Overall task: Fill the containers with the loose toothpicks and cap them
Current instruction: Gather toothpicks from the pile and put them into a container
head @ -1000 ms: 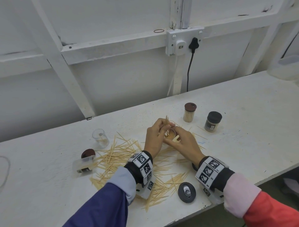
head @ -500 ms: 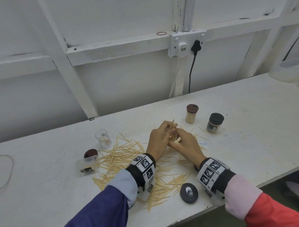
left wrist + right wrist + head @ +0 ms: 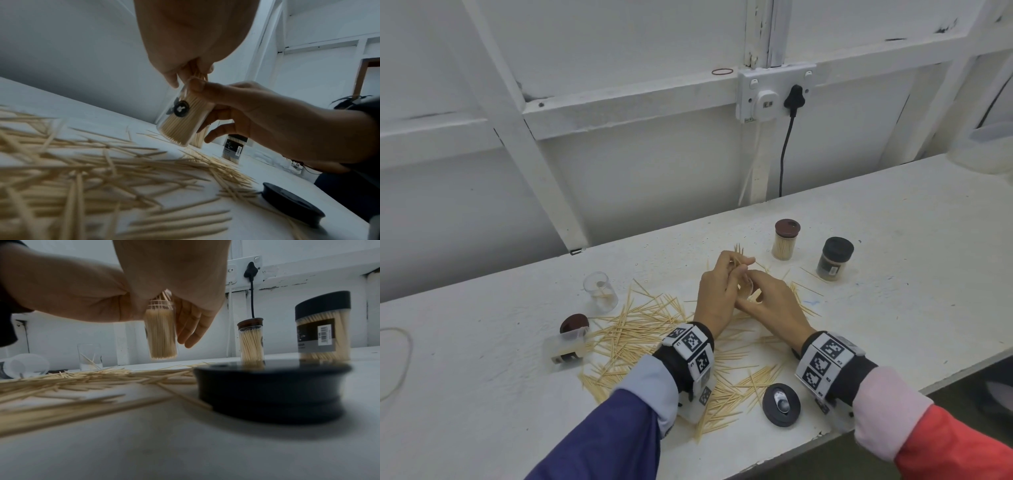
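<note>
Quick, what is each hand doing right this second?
Left hand: pinching a small bunch of toothpicks at the mouth of the clear container.
Right hand: gripping that nearly full container, lifted off the table.

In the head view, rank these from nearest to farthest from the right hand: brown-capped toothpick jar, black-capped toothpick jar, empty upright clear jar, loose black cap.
From the right hand:
1. Brown-capped toothpick jar, beyond it, slightly right.
2. Loose black cap, near table edge, and black-capped toothpick jar, far right: too close to call.
3. Empty upright clear jar, far left, past the left hand.

Pale toothpicks [image 3: 654, 329]; black lid [image 3: 781, 404]; white table [image 3: 893, 260].
</note>
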